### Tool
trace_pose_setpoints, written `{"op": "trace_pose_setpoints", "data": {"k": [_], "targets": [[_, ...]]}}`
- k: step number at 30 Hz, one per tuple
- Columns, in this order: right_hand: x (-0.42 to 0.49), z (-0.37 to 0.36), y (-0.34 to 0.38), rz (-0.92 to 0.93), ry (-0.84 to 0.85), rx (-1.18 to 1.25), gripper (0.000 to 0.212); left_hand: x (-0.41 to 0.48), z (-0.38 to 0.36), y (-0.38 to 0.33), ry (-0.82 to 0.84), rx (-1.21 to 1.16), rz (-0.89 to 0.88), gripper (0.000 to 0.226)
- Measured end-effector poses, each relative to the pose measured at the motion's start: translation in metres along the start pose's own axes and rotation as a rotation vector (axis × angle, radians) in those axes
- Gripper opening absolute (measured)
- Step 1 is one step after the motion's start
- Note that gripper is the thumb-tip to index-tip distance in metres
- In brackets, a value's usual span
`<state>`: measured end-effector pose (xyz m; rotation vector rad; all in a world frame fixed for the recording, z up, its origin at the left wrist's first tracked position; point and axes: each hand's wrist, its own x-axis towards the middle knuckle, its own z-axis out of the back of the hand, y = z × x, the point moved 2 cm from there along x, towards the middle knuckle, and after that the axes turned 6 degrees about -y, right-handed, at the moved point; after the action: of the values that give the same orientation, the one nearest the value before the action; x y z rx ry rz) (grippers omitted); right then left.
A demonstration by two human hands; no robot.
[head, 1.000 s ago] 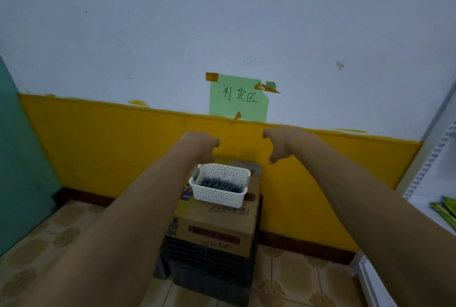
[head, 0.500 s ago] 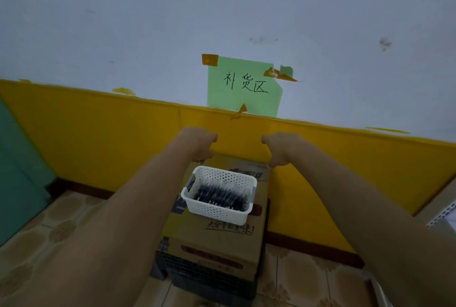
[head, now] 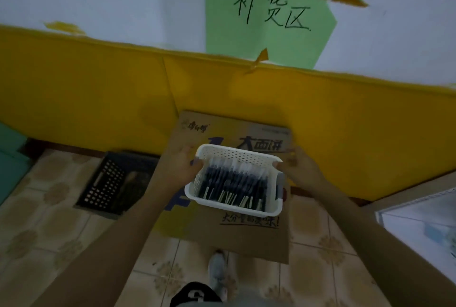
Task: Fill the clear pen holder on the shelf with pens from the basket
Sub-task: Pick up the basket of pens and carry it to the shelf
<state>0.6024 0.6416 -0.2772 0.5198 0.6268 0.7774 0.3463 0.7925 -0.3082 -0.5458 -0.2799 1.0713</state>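
A person's left hand [head: 181,167] and right hand [head: 302,171] grip opposite sides of a white perforated basket [head: 238,157], thumbs apparently hooked over its rim, atop a cardboard box [head: 246,235] near the far yellow wall panel [head: 98,89]. Dark pens [head: 234,183] fill the basket. Open tiled floor [head: 49,232] lies left, around a black crate [head: 113,183]

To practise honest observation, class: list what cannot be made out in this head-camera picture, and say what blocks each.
All in the head view:
1. Clear pen holder: not in view; the shelf is cut off by the right edge.
2. Pens: number unclear; they overlap and blur inside the basket.
3. Left hand and right hand: fingers hidden by the basket's ends.
4. Black crate: partly covered by the cardboard box and left forearm.
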Motion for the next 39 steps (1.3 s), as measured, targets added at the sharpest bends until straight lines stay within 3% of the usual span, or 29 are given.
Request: {"op": "trace_pose_setpoints", "data": {"k": [3,6,9,11,14,19,22,25,27,33,39], "targets": [[0.004,-0.028,-0.025,-0.249,-0.061,0.188,0.077,0.005,-0.01,0.015,0.064,-0.294,0.204,0.034],[0.002,-0.048,-0.034,-0.344,-0.087,0.323,0.064,0.013,-0.021,0.03,0.159,-0.426,0.401,0.035],[0.001,-0.06,-0.038,-0.382,-0.122,0.43,0.055,0.018,-0.03,0.04,0.209,-0.496,0.448,0.054],[-0.003,-0.066,-0.038,-0.363,-0.085,0.411,0.049,0.016,-0.035,0.04,0.279,-0.496,0.483,0.049],[-0.007,-0.071,-0.041,-0.38,-0.058,0.369,0.064,0.019,-0.046,0.032,0.292,-0.522,0.489,0.043],[0.0,-0.065,-0.038,-0.405,-0.051,0.421,0.04,0.019,-0.058,0.022,0.204,-0.507,0.529,0.036],[0.002,-0.06,-0.038,-0.412,-0.012,0.451,0.037,0.017,-0.059,0.018,0.187,-0.488,0.537,0.033],[0.006,-0.054,-0.037,-0.407,0.035,0.457,0.033,0.013,-0.062,0.015,0.164,-0.467,0.61,0.074],[0.01,-0.049,-0.04,-0.398,0.07,0.477,0.022,0.004,-0.063,0.005,0.101,-0.461,0.648,0.079],[0.036,-0.027,-0.055,-0.376,0.2,0.48,0.047,-0.037,-0.06,-0.038,-0.12,-0.498,0.763,0.075],[0.048,-0.008,-0.066,-0.255,0.286,0.453,0.033,-0.093,-0.065,-0.082,-0.277,-0.58,0.843,0.057]]}}
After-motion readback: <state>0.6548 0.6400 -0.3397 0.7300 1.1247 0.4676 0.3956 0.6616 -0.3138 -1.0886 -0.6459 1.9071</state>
